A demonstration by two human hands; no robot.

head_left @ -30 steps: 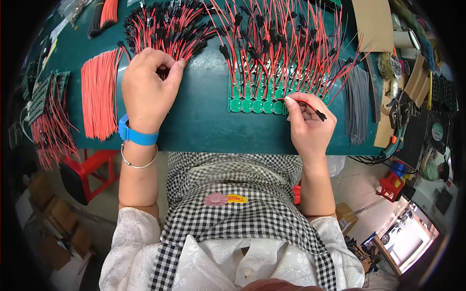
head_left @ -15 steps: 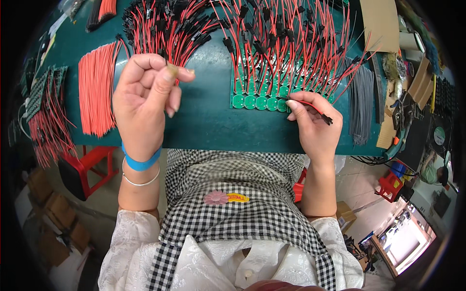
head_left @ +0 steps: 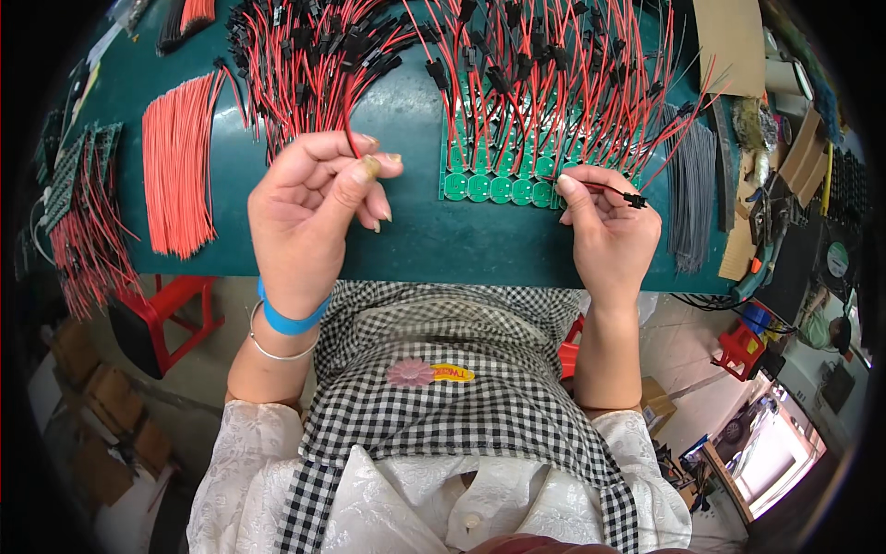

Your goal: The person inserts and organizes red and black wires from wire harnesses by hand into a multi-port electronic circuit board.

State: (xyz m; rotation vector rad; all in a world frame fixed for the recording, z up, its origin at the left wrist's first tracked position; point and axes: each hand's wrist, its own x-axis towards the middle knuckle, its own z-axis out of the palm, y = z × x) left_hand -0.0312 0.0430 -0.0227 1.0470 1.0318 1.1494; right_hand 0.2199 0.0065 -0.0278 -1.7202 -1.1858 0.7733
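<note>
My left hand (head_left: 309, 198), with a blue band at the wrist, is closed in a pinch. Between its thumb and fingers is the end of a red-and-black wire lead (head_left: 349, 125), which runs up toward a heap of similar leads with black plugs (head_left: 305, 88). My right hand (head_left: 611, 226) pinches another short two-wire lead, its black connector (head_left: 635, 199) lying over the fingers. Just beyond that hand lies a panel of round green circuit boards (head_left: 479, 188), with many red and black wires standing up from it. The tip of the right-hand lead is too small to make out.
A flat bundle of orange-red wires (head_left: 175, 175) lies left on the green table (head_left: 406, 249); a grey wire bundle (head_left: 690, 198) lies right. Wired boards (head_left: 83, 217) hang at the far left edge. Red stools (head_left: 171, 323) stand below, and cardboard (head_left: 729, 46) sits at the back right.
My left hand has come right and a little nearer, and a red-and-black lead now shows in its pinch. The right hand has shifted slightly right, still holding its lead.
</note>
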